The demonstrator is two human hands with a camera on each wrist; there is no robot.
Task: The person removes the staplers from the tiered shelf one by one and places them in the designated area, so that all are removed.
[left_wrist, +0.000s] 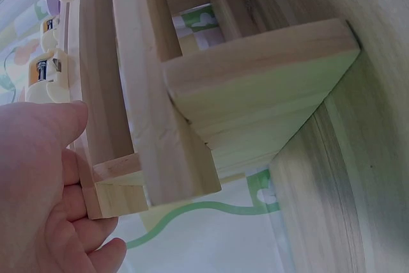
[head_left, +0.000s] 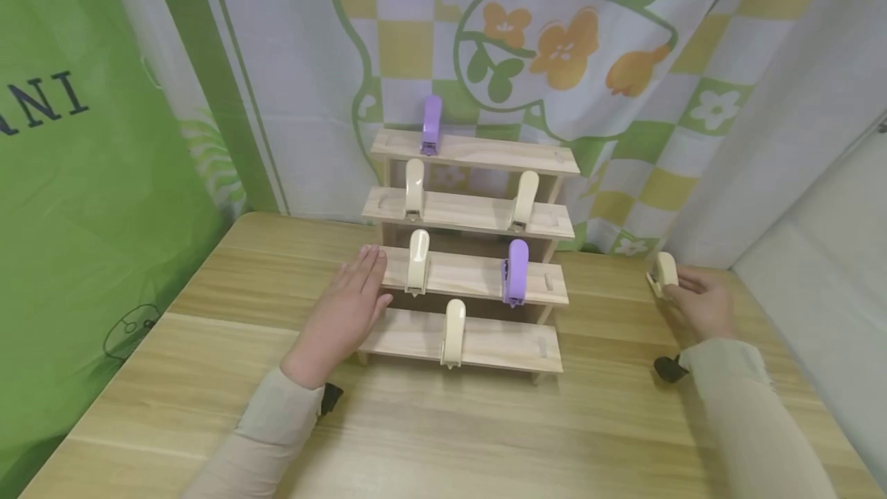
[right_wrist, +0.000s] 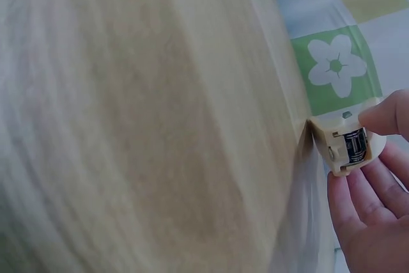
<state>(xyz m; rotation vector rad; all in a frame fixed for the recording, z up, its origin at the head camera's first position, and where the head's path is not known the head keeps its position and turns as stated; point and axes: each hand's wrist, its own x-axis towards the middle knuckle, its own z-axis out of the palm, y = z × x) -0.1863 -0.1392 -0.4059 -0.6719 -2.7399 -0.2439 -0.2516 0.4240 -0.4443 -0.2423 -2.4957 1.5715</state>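
At the right of the table, my right hand (head_left: 707, 303) pinches a cream stapler (head_left: 663, 274) between thumb and fingers. In the right wrist view its metal workings (right_wrist: 355, 145) face the camera. My left hand (head_left: 346, 303) lies against the left end of a four-step wooden display rack (head_left: 478, 276), with its fingers straight. Cream staplers stand on the rack: one on the lowest step (head_left: 453, 333), one on the second (head_left: 418, 262), and a pair on the third (head_left: 413, 189) (head_left: 524, 201). Purple staplers stand on the second step (head_left: 515, 272) and the top one (head_left: 431, 125).
The rack stands on a wood-grain table (head_left: 443, 437). A patterned curtain (head_left: 430, 29) hangs close behind it, and green cloth (head_left: 90, 175) covers the left side. White fabric (head_left: 825, 199) borders the table's right edge. Each sleeve has a dark piece at the wrist.
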